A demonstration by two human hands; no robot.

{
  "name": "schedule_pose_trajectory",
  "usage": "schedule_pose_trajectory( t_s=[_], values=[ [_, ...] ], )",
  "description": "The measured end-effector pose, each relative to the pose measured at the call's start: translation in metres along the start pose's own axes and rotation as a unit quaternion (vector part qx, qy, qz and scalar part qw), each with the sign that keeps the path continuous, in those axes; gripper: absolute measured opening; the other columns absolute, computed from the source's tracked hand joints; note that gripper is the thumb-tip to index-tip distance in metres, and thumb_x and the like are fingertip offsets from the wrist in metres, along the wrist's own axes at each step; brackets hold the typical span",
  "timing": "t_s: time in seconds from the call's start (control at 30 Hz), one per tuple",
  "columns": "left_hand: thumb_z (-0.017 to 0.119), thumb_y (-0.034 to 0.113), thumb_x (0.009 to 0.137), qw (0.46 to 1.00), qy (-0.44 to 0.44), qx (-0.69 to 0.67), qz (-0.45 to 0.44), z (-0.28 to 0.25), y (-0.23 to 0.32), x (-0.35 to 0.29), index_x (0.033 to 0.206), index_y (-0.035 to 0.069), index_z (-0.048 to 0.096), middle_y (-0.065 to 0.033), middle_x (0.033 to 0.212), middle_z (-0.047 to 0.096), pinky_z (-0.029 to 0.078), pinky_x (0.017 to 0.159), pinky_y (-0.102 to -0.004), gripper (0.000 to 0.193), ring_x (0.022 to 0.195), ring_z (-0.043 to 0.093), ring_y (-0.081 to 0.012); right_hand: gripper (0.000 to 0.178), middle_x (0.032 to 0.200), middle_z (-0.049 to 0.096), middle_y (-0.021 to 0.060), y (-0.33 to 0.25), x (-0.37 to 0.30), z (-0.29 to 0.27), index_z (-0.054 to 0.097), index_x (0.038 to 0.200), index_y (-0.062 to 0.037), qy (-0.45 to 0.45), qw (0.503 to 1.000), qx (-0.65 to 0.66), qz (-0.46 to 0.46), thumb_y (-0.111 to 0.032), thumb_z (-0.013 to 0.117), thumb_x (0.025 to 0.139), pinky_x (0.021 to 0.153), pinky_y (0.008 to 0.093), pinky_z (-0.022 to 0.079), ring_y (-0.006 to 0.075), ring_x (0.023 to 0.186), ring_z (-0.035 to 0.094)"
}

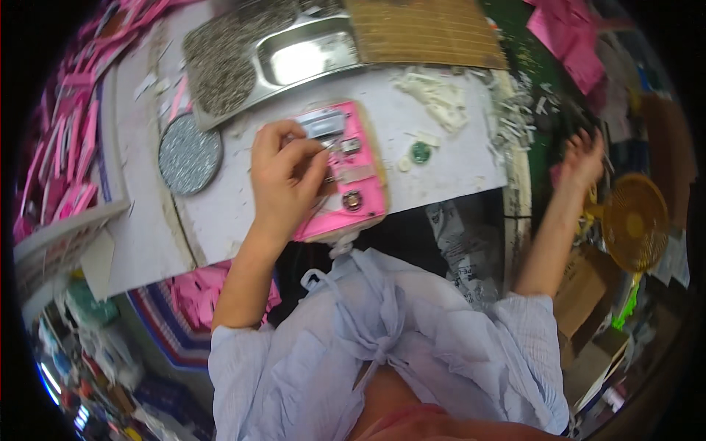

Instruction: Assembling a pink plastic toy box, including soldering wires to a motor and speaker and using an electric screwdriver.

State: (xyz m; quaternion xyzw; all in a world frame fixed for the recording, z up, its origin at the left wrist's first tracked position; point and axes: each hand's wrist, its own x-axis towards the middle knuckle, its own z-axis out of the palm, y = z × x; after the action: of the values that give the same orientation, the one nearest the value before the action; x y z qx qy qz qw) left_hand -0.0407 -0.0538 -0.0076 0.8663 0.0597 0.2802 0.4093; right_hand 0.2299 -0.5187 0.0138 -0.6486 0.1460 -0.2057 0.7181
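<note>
A pink plastic casing (pixel 371 184) lies on the white table in front of me, fitted with a silver metal block (pixel 323 123), a small metal piece (pixel 351 145) and a round metal part (pixel 352 200). Over its left side is my left hand (pixel 283 173), thumb and forefinger pinched together. Whatever is between those fingertips is too small to make out. Far out to the right, past the table's edge, my right hand (pixel 583 158) reaches up with bent, blurred fingers. A thin dark thing runs close beside them; I cannot tell whether it is held.
A round tin of small silver parts (pixel 190 154) stands left of the casing. Behind lies a metal tray (pixel 220 73) heaped with small grey pieces, beside brown cardboard (pixel 426 33). A white glove (pixel 437 99), a yellow fan (pixel 636 223) and a crate of pink parts (pixel 70 239) surround me.
</note>
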Motion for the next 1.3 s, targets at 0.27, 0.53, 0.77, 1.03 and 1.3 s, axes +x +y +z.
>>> schedule_pose_trajectory(
  t_s=[0.27, 0.53, 0.77, 1.03, 1.3],
  values=[
    [0.078, 0.005, 0.075, 0.997, -0.045, 0.068, -0.015, 0.000, 0.006, 0.004, 0.084, 0.004, 0.072, -0.0082, 0.102, 0.056, 0.043, 0.084, -0.0360, 0.010, 0.094, 0.053, -0.0246, 0.017, 0.082, 0.055, 0.0053, -0.017, -0.121, -0.012, 0.056, 0.115, -0.0042, -0.143, 0.982, 0.107, -0.061, -0.014, 0.059, 0.101, 0.055, 0.0216, 0.037, 0.0091, 0.068, 0.047],
    [0.083, 0.016, 0.070, 0.990, -0.041, 0.125, 0.045, 0.011, 0.018, 0.014, 0.081, 0.012, 0.073, -0.0027, 0.101, 0.059, 0.034, 0.083, -0.0409, 0.015, 0.089, 0.052, -0.0232, 0.034, 0.096, 0.067, 0.0080, -0.010, -0.229, 0.078, 0.061, 0.115, 0.0021, -0.455, 0.889, 0.009, -0.043, -0.007, 0.076, 0.086, 0.070, 0.0224, 0.046, 0.0089, 0.079, 0.058],
    [0.082, 0.017, 0.070, 0.985, -0.043, 0.157, 0.050, 0.022, 0.014, 0.015, 0.081, 0.012, 0.072, -0.0027, 0.100, 0.059, 0.034, 0.083, -0.0417, 0.015, 0.093, 0.053, -0.0249, 0.024, 0.077, 0.063, 0.0025, 0.009, -0.240, 0.099, 0.065, 0.106, 0.0012, -0.540, 0.835, -0.054, -0.089, -0.001, 0.075, 0.084, 0.056, 0.0217, 0.038, 0.0059, 0.060, 0.050],
    [0.081, 0.017, 0.070, 0.985, -0.058, 0.162, 0.031, 0.020, 0.014, 0.013, 0.080, 0.013, 0.072, -0.0028, 0.100, 0.059, 0.033, 0.083, -0.0413, 0.015, 0.093, 0.052, -0.0248, 0.023, 0.071, 0.060, 0.0029, 0.017, -0.242, 0.104, 0.065, 0.103, 0.0011, -0.549, 0.829, -0.035, -0.105, -0.003, 0.076, 0.084, 0.054, 0.0229, 0.037, 0.0083, 0.057, 0.050],
    [0.081, 0.017, 0.070, 0.984, -0.065, 0.164, 0.031, 0.020, 0.013, 0.014, 0.080, 0.013, 0.072, -0.0027, 0.100, 0.058, 0.033, 0.083, -0.0413, 0.014, 0.093, 0.051, -0.0246, 0.022, 0.076, 0.064, 0.0047, 0.018, -0.242, 0.104, 0.066, 0.103, 0.0017, -0.558, 0.823, -0.049, -0.091, -0.005, 0.076, 0.085, 0.055, 0.0227, 0.040, 0.0088, 0.060, 0.054]
  ],
)
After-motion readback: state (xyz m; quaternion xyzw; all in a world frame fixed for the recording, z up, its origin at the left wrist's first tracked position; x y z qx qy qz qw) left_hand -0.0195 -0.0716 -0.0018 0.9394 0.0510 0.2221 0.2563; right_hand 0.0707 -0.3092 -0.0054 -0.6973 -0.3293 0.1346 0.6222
